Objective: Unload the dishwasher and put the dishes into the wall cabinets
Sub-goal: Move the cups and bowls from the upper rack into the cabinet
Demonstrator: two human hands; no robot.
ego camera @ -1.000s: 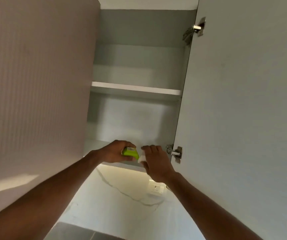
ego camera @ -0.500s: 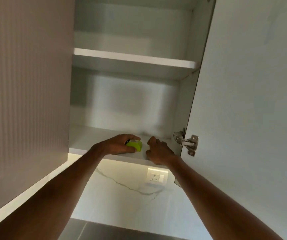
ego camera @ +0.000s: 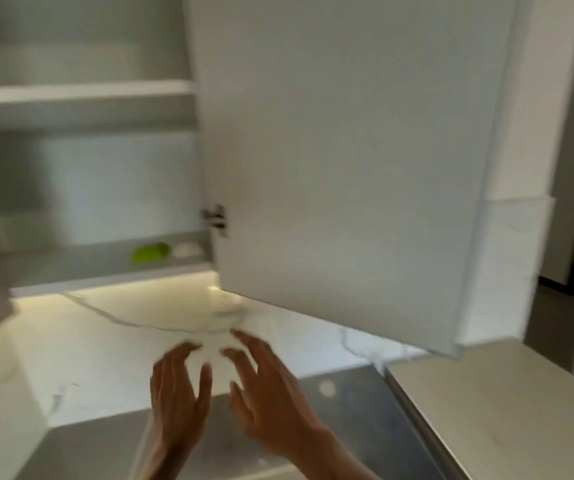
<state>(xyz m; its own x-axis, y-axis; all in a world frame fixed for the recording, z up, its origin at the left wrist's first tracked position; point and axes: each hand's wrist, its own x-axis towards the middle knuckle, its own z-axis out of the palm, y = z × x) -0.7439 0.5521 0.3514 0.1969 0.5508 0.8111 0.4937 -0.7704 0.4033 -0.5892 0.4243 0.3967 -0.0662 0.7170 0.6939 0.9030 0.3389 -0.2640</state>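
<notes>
A lime-green dish lies on the bottom shelf of the open wall cabinet, near the shelf's right end. Right beside it sits a small white dish. The frame is blurred by motion, so the shapes of both are unclear. My left hand and my right hand hang well below the shelf, in front of the marbled backsplash, fingers spread and holding nothing.
The cabinet door stands open on the right, its hinge near the two dishes. An upper shelf runs above. Below are a grey countertop and a pale raised surface at right.
Both hands have let go of the green and white dishes and dropped down away from the shelf. The view has swung down and to the right.
</notes>
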